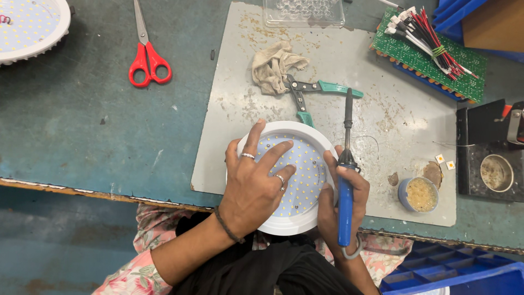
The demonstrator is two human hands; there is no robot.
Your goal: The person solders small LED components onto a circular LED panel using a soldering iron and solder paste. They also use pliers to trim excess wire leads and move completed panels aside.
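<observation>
Round white LED lamp panel point(295, 180) at the near edge of a grey mat point(229, 109).

Head view: its pale disc is dotted with yellow chips inside a white rim. The left hand point(254, 183) lies on it, fingers spread flat, gripping nothing. At three o'clock, the right hand point(341, 202) is closed around a blue-handled soldering iron point(345, 180), tip pointing to twelve. Green-handled pliers point(311, 93) lie at twelve.
</observation>
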